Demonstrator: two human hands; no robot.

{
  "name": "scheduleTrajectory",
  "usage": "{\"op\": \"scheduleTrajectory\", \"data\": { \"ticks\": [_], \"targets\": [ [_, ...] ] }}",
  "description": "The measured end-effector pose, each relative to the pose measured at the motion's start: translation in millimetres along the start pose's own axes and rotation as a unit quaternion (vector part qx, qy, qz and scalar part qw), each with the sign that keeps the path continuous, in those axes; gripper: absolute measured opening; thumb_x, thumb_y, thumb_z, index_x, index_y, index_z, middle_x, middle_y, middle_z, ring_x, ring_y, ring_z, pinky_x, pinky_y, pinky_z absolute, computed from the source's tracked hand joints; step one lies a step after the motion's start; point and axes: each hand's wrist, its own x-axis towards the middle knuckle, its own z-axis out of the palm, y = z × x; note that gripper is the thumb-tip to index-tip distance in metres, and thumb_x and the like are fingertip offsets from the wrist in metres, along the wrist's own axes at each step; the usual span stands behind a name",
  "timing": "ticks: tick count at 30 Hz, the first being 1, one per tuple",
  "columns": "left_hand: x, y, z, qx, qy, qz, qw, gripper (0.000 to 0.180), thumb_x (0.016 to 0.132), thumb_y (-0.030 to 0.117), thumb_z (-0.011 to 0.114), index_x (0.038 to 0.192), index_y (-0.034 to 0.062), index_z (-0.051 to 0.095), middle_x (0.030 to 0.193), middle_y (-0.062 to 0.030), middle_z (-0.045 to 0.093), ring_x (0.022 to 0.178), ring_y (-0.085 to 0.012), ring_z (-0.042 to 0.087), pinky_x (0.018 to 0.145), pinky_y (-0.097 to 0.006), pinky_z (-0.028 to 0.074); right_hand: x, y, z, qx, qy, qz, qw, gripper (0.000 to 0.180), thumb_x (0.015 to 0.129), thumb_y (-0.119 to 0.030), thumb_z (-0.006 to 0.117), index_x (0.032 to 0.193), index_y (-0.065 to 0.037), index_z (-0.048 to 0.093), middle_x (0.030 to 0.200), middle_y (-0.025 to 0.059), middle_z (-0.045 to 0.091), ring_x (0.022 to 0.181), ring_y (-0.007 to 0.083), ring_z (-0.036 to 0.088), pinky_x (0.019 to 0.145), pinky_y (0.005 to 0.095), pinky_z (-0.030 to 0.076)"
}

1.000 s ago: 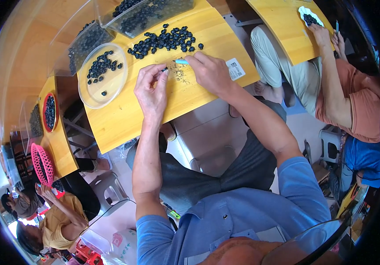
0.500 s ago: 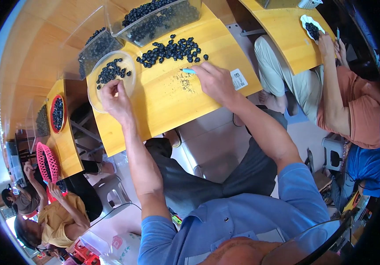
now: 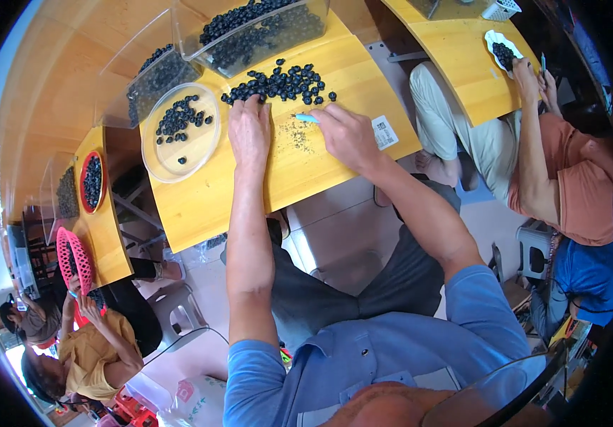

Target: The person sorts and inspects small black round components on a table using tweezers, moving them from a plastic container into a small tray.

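Two hands on table (image 3: pixel 199 206): left hand (image 3: pixel 249 132) flat on berries (image 3: pixel 278 84); right hand (image 3: pixel 345 132) grip clamped on blue tool (image 3: pixel 305 118).

Bare wooden table (image 3: pixel 199 206) is left open below the clear round dish (image 3: pixel 180 133). Passage forward is blocked by the loose dark berries (image 3: pixel 281 83) and two clear bins (image 3: pixel 253 32) behind them.

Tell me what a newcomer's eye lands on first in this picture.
First, the loose pile of small dark round berries on the yellow wooden table, with the left hand flat at its near edge. Beside it, the right hand pinches a thin light-blue tool over a scatter of fine specks. To the left lies a round clear plastic dish holding some berries.
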Motion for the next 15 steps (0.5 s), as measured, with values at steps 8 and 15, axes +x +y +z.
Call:
{"op": "scheduleTrajectory", "data": {
  "ticks": [8,15],
  "targets": [
    [0,10,-1,-0.033,0.004,-0.038,0.999,0.031,0.09,0.024,0.081,0.11,0.0008,0.076,0.091,-0.0148,0.066,0.084,-0.0303,0.067,0.077,-0.042,0.054,-2,2,1,0.001,0.003,0.0,1.0,0.021,0.085,-0.004,0.065,0.105,-0.005,0.073,0.086,0.0073,0.065,0.076,0.0278,0.07,0.066,0.0417,0.058],
    [1,6,0,-0.035,-0.032,-0.014,0.999,0.03,0.09,0.024,0.081,0.112,0.0037,0.076,0.092,-0.0155,0.066,0.083,-0.0299,0.068,0.077,-0.041,0.054,-2,0,1,-0.007,-0.009,0.0,1.0,0.022,0.086,-0.006,0.065,0.106,-0.005,0.074,0.086,0.0076,0.065,0.075,0.0283,0.071,0.065,0.0425,0.059]
  ]
}}
